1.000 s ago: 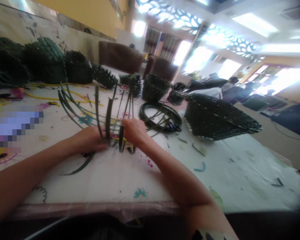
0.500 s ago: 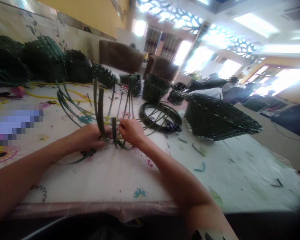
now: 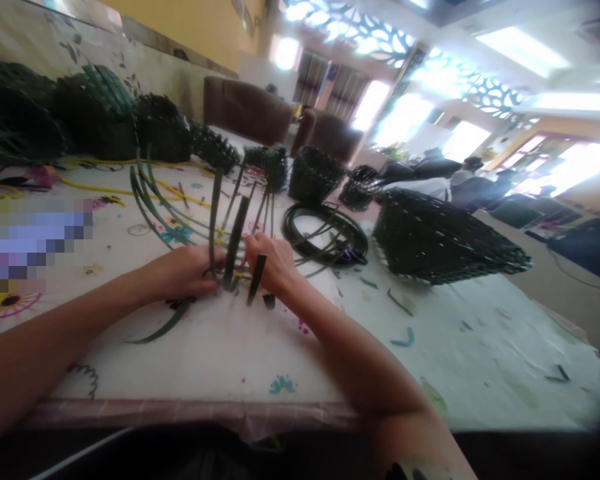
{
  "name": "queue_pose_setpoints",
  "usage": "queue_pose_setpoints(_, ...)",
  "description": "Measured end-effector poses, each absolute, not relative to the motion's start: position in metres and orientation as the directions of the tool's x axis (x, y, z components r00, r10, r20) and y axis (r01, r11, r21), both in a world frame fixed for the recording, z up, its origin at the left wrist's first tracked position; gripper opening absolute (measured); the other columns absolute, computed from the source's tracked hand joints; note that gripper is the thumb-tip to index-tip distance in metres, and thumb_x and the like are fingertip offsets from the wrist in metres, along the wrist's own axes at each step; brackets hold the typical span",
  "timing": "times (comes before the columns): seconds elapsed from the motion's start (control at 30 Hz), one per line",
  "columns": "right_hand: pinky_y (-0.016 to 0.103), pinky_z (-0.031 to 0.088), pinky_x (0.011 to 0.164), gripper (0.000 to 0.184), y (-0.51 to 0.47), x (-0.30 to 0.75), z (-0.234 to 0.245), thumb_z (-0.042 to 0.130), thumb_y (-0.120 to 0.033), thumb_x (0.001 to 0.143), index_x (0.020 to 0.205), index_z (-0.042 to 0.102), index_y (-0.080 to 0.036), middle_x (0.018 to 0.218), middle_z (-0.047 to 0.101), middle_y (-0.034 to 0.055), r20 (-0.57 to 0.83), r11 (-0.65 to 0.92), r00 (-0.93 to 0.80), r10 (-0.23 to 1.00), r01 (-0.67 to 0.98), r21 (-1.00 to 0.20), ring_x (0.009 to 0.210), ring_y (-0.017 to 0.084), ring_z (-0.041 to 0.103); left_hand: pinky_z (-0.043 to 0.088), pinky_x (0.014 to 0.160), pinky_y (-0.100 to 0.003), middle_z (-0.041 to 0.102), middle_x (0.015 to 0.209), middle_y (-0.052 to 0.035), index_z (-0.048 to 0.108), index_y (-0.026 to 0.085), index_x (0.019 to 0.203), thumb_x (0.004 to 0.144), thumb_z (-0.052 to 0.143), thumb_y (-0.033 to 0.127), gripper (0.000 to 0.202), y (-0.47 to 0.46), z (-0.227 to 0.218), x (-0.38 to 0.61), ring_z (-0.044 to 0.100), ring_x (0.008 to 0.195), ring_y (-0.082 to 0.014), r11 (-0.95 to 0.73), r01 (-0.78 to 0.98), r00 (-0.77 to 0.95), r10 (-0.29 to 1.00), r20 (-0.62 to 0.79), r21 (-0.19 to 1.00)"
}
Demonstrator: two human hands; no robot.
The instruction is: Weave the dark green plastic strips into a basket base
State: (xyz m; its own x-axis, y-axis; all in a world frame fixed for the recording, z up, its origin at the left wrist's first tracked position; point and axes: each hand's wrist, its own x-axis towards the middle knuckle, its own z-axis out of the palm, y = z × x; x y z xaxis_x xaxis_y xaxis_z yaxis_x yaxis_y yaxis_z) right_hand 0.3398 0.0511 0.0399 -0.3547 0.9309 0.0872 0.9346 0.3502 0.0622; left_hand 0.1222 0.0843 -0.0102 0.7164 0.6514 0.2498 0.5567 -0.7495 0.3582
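Note:
Dark green weaving strips (image 3: 236, 243) stand up and fan out from a loose start of basketwork on the table. My left hand (image 3: 197, 268) is closed around the strips at its left side, with the fingertips partly behind them. At the right side my right hand (image 3: 273, 261) pinches the strips, its fingers bent and close to the left hand. Thin yellow strands show between the two hands. One curved strip (image 3: 163, 325) trails toward me below the left hand. Exactly which strips each hand grips is partly hidden.
A coil of green strip (image 3: 325, 233) lies just beyond my right hand. A large woven basket (image 3: 440, 237) rests on its side at the right. Several green baskets (image 3: 95, 113) line the back. Strip scraps (image 3: 400, 301) are scattered on the tablecloth (image 3: 195, 373). People sit far off.
The upright strips in front have shifted and tilted to the right, and a short one now leans before my right hand. Both hands keep their hold; the view has moved slightly.

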Motion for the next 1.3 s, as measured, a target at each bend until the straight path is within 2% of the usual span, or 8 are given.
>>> queue_pose_setpoints(0.2, 0.033, 0.048, 0.077, 0.040, 0.050, 0.343, 0.046, 0.032, -0.008, 0.109, 0.125, 0.068, -0.014, 0.122, 0.072, 0.0174, 0.134, 0.445, -0.478, 0.868, 0.869, 0.215, 0.106, 0.026, 0.071, 0.052, 0.079, -0.031, 0.072, 0.098, -0.0061, 0.066, 0.020, 0.099, 0.080, 0.062, 0.025, 0.021, 0.084, -0.009, 0.123, 0.068, 0.088, -0.0236, -0.723, 0.619, 0.707, 0.683, 0.182, 0.307)
queue_pose_setpoints(0.4, 0.032, 0.045, 0.073, 0.034, 0.055, 0.341, 0.035, 0.040, -0.009, 0.107, 0.124, 0.067, -0.018, 0.111, 0.074, 0.0126, 0.077, 0.490, -0.505, 0.859, 0.858, 0.156, 0.096, 0.024, 0.071, 0.054, 0.087, -0.034, 0.071, 0.102, -0.0074, 0.067, 0.020, 0.104, 0.083, 0.060, 0.024, 0.022, 0.084, -0.010, 0.121, 0.068, 0.094, -0.0250, -0.771, 0.571, 0.734, 0.633, 0.244, 0.283)
queue_pose_setpoints(0.7, 0.033, 0.040, 0.072, 0.039, 0.050, 0.343, 0.041, 0.032, -0.011, 0.112, 0.120, 0.070, -0.016, 0.117, 0.071, 0.0143, 0.110, 0.573, -0.598, 0.794, 0.796, 0.194, 0.102, 0.023, 0.064, 0.055, 0.093, -0.034, 0.072, 0.108, -0.0088, 0.066, 0.021, 0.104, 0.085, 0.062, 0.026, 0.020, 0.082, -0.010, 0.121, 0.070, 0.100, -0.0266, -0.804, 0.521, 0.746, 0.592, 0.305, 0.287)
queue_pose_setpoints(0.77, 0.032, 0.038, 0.070, 0.032, 0.051, 0.340, 0.036, 0.040, -0.015, 0.111, 0.116, 0.071, -0.017, 0.115, 0.072, 0.0130, 0.131, 0.545, -0.555, 0.822, 0.832, 0.106, 0.096, 0.022, 0.063, 0.056, 0.095, -0.035, 0.073, 0.109, -0.0088, 0.066, 0.021, 0.105, 0.087, 0.061, 0.027, 0.019, 0.081, -0.009, 0.122, 0.071, 0.101, -0.0272, -0.806, 0.511, 0.743, 0.589, 0.317, 0.298)
queue_pose_setpoints(0.9, 0.030, 0.036, 0.070, 0.020, 0.056, 0.336, 0.023, 0.054, -0.025, 0.106, 0.103, 0.072, -0.018, 0.099, 0.073, 0.0088, 0.177, 0.376, -0.346, 0.921, 0.909, -0.180, 0.085, 0.020, 0.061, 0.056, 0.098, -0.037, 0.074, 0.118, -0.0106, 0.066, 0.020, 0.119, 0.090, 0.059, 0.028, 0.031, 0.083, -0.014, 0.121, 0.071, 0.106, -0.0271, -0.821, 0.495, 0.748, 0.569, 0.341, 0.285)
queue_pose_setpoints(1.07, 0.027, 0.038, 0.071, 0.015, 0.065, 0.338, 0.015, 0.057, -0.016, 0.094, 0.084, 0.068, -0.018, 0.083, 0.068, 0.0033, 0.187, 0.204, -0.120, 0.975, 0.818, -0.538, 0.079, 0.017, 0.059, 0.057, 0.095, -0.037, 0.073, 0.114, -0.0109, 0.068, 0.019, 0.116, 0.086, 0.063, 0.027, 0.031, 0.087, -0.020, 0.119, 0.070, 0.105, -0.0277, -0.793, 0.567, 0.726, 0.609, 0.320, 0.222)
queue_pose_setpoints(1.2, 0.025, 0.038, 0.068, 0.019, 0.072, 0.341, 0.009, 0.062, -0.009, 0.086, 0.069, 0.061, -0.018, 0.068, 0.057, -0.0009, 0.062, 0.171, -0.172, 0.983, 0.746, -0.644, 0.074, 0.015, 0.056, 0.056, 0.095, -0.036, 0.073, 0.117, -0.0099, 0.067, 0.020, 0.116, 0.090, 0.062, 0.029, 0.029, 0.086, -0.019, 0.119, 0.069, 0.106, -0.0276, -0.810, 0.545, 0.736, 0.586, 0.339, 0.215)
queue_pose_setpoints(1.3, 0.024, 0.036, 0.065, 0.022, 0.075, 0.341, 0.002, 0.063, -0.008, 0.083, 0.065, 0.058, -0.018, 0.063, 0.054, -0.0029, -0.024, 0.166, -0.247, 0.969, 0.718, -0.676, 0.070, 0.014, 0.054, 0.055, 0.089, -0.035, 0.070, 0.106, -0.0085, 0.067, 0.019, 0.103, 0.094, 0.060, 0.029, 0.015, 0.090, -0.021, 0.118, 0.067, 0.095, -0.0240, -0.827, 0.513, 0.768, 0.562, 0.307, 0.231)
